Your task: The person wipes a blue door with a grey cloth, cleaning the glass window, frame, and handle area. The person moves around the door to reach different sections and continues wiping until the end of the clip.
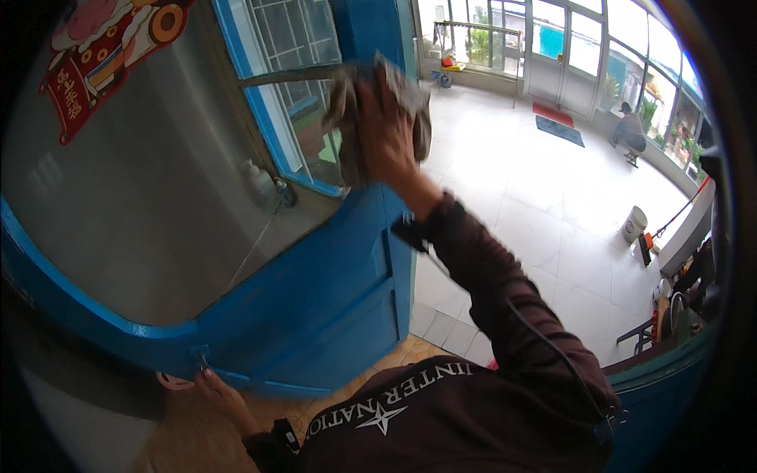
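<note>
My right hand (384, 133) presses a grey-brown cloth (421, 103) against the upper part of a blue wooden door (313, 266), beside its glazed panes. The cloth is bunched around and under the fingers, and part of it is blurred. At the lower left, my left hand (222, 396) has its fingers on a small metal door handle (201, 356) fixed to the blue frame. A large glass pane (159, 224) fills the door's left side. One of its corners bears a colourful cartoon sticker (112, 59) with writing.
Pump bottles (260, 183) appear through the glass. Beyond the door lies a white tiled floor (502, 195). A white bucket (634, 224) and an orange-and-black broom or mop (646, 245) stand at right. Another person (630, 130) sits low by the far windows. Mats (559, 131) lie before double doors (559, 62).
</note>
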{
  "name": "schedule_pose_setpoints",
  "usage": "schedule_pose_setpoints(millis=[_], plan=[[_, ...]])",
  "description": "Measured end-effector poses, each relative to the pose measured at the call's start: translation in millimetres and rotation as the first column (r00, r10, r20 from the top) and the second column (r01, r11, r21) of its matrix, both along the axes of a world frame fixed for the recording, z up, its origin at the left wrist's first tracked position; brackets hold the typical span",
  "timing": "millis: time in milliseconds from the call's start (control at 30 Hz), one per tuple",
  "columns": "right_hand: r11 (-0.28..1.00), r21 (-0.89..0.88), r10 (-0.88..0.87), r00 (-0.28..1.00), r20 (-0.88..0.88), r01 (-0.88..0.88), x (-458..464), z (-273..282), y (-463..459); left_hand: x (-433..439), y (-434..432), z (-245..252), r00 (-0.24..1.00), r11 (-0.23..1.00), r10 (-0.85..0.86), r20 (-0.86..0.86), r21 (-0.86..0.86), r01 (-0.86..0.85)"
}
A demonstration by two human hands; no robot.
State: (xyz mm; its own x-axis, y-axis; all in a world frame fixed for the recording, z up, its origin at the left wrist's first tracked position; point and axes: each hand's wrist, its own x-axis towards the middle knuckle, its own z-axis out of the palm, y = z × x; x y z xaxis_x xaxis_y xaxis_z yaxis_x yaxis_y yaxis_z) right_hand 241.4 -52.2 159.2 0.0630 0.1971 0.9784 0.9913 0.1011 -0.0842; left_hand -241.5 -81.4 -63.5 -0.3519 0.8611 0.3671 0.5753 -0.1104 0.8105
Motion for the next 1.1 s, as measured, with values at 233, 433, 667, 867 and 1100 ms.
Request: schedule_pose_setpoints(millis=[233, 433, 667, 867, 1100], plan=[[0.947, 0.314, -0.013, 0.973, 0.232, -0.062, 32.6, 142.6, 24.4, 12.7, 30.3, -1.9, 0.999, 0.910, -0.033, 0.030, 0.414, 0.018], [0.989, 0.138, 0.037, 0.993, 0.112, -0.052, 20.0, 21.6, 8.9, 8.9, 27.1, -5.0, 0.997, 0.917, 0.019, -0.074, 0.399, 0.012], [0.987, 0.017, 0.162, 0.987, -0.019, -0.161, 22.5, -28.4, 25.1, 13.2, 19.3, 2.4, 0.999, 0.951, 0.000, 0.045, 0.308, -0.014], [0.922, 0.371, 0.010, 0.966, 0.257, -0.108, 43.8, 198.4, 42.3, 18.9, 12.8, 6.4, 0.982, 0.949, 0.156, -0.105, 0.291, -0.119], [0.870, 0.481, -0.090, 0.922, 0.375, -0.110, 43.8, 229.3, 39.6, 19.5, 18.8, -5.5, 0.993, 0.952, 0.066, 0.102, 0.291, -0.093]])
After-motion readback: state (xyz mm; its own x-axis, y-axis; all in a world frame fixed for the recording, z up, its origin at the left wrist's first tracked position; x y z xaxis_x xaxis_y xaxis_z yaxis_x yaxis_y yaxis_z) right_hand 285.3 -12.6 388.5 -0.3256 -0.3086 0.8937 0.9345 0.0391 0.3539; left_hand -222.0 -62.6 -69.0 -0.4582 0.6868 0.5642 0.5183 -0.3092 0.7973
